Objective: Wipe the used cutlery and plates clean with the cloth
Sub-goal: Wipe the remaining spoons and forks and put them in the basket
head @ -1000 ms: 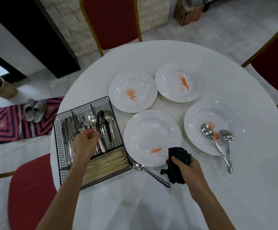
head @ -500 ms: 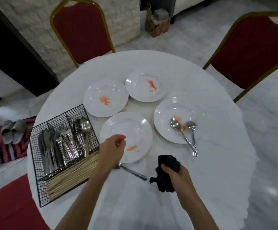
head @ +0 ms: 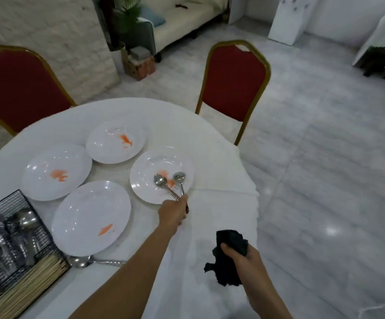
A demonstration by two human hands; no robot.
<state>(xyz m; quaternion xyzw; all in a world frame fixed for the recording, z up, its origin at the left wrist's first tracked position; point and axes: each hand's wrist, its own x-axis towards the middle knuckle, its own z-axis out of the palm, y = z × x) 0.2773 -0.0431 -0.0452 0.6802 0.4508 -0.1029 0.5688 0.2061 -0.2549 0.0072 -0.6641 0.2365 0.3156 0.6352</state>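
Black wire basket (head: pixel 4 204) holds cutlery (head: pixel 23 221), chopsticks (head: pixel 26 284); left fingers (head: pixel 182 202) grasp spoons (head: pixel 161 180) on plate (head: pixel 144 173); right fingers (head: pixel 228 249) clench cloth (head: pixel 227 269).

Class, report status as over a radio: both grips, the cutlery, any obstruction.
Left grip pinches two spoons by the handles, bowls on right plate. Right grip holds black cloth. All four plates stained. Nothing blocking.

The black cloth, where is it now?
Head view, lower right: the crumpled black cloth is gripped in the right hand, over the white round table.
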